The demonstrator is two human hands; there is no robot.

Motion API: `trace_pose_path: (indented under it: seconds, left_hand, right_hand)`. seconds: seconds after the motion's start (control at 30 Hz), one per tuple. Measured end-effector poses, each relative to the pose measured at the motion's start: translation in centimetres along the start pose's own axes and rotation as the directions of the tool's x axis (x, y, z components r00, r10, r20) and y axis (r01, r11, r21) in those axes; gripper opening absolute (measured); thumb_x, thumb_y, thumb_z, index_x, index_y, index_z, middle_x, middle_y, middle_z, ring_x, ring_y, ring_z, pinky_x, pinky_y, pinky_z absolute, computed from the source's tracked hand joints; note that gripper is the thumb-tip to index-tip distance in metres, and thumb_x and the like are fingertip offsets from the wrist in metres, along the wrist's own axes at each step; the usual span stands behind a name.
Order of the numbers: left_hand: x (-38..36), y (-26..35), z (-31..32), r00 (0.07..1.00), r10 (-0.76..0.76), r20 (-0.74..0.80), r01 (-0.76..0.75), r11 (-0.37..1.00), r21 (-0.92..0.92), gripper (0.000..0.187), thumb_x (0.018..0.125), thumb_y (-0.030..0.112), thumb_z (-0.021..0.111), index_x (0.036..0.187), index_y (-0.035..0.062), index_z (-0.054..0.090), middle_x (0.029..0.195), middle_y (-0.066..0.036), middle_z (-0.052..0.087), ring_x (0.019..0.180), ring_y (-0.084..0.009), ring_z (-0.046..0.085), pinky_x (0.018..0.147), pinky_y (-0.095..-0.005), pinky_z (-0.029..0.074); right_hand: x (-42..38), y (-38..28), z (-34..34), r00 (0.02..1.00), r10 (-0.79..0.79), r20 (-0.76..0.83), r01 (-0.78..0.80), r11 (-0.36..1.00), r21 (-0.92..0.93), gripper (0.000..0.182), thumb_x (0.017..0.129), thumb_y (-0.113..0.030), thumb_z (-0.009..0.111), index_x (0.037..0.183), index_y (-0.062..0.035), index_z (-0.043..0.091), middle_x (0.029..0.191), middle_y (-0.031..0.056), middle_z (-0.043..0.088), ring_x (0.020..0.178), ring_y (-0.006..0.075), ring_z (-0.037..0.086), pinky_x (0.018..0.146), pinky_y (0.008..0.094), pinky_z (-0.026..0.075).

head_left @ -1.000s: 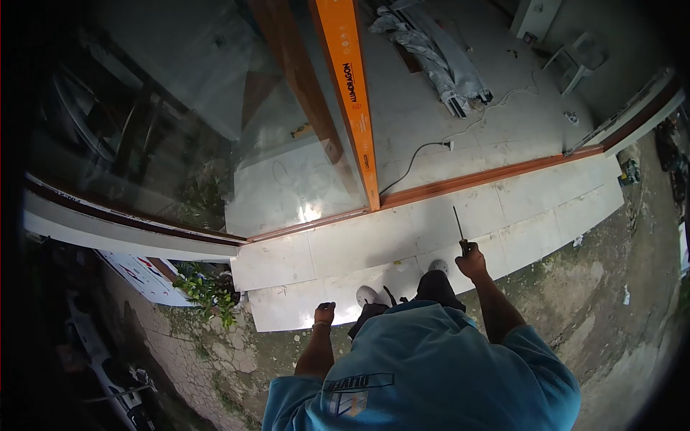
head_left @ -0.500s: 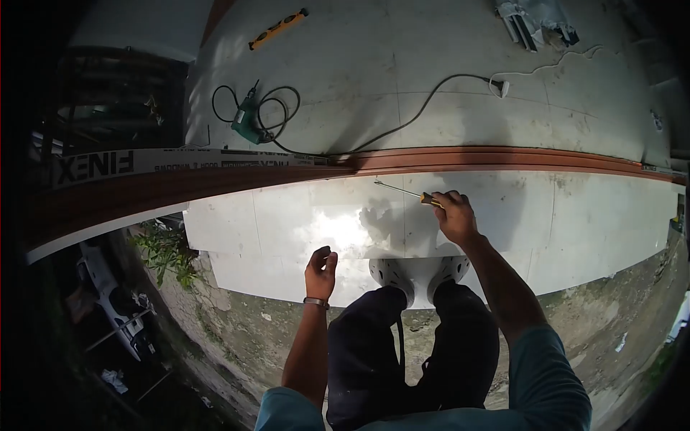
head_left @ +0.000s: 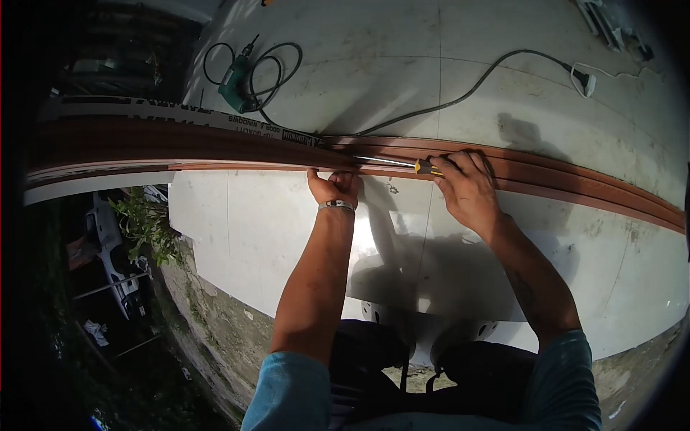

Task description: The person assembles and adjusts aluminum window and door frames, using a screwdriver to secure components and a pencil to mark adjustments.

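My right hand is closed round the yellow-and-black handle of a screwdriver. The screwdriver's thin shaft points left along the brown floor track, its tip at the foot of the brown aluminum frame. Palm up, my left hand has its thumb and curled fingers against the lower edge of that frame, just left of the tip. The frame partly hides these fingertips. A metal bracelet circles the left wrist.
Beyond the track, a green power drill lies on pale tiles with its black cord looping right to a white plug. Printed tape covers part of the frame. A plant grows below the tiled ledge at left.
Both hands have moved forward to the frame and track. The left hand has gone from free air onto the frame's edge; the screwdriver's tip now reaches the frame's foot. My view has shifted.
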State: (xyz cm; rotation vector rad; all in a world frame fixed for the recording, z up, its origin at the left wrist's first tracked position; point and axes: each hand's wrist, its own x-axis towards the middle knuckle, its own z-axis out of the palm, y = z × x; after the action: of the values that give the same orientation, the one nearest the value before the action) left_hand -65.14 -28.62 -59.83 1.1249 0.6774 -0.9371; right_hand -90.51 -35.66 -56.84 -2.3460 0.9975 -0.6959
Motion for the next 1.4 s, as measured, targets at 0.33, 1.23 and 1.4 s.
trace_pose_path:
  seconds: [0.33,1.23,1.4]
  left_hand:
    - [-1.4,1.0,-0.9,0.973,0.104,0.208,-0.058,0.975,-0.214,0.064,0.082,0.055,0.054,0.106,-0.0040,0.047,0.113,-0.013,0.047,0.112,-0.0263,0.045,0.102,-0.0427,0.034]
    - [0.4,0.5,-2.8,0.923,0.181,0.340,-0.219,0.973,0.075,0.058,0.080,0.067,0.050,0.093,0.0098,0.052,0.088,-0.001,0.051,0.091,-0.0137,0.047,0.098,-0.0417,0.027]
    - [0.8,0.5,-2.9,0.913,0.209,0.350,-0.288,0.938,0.191,0.046,0.087,0.063,0.039,0.089,0.0183,0.049,0.075,0.004,0.039,0.076,-0.0095,0.041,0.089,-0.0410,0.032]
  right_hand:
    - [-0.3,0.4,0.3,0.996,-0.084,0.032,0.083,0.996,0.035,0.030,0.078,-0.010,0.062,0.108,-0.0072,0.062,0.095,0.0096,0.056,0.092,0.0292,0.050,0.083,0.0395,0.041]
    - [1.6,1.5,4.4,0.975,-0.214,0.052,0.195,0.951,0.240,0.025,0.085,-0.009,0.055,0.109,-0.0033,0.056,0.098,0.0117,0.059,0.086,0.0290,0.057,0.078,0.0367,0.046]
    - [2.2,1.2,3.5,0.939,-0.345,-0.006,0.343,0.929,0.137,0.024,0.083,-0.008,0.058,0.106,-0.0018,0.057,0.098,0.0127,0.059,0.086,0.0298,0.057,0.076,0.0377,0.047]
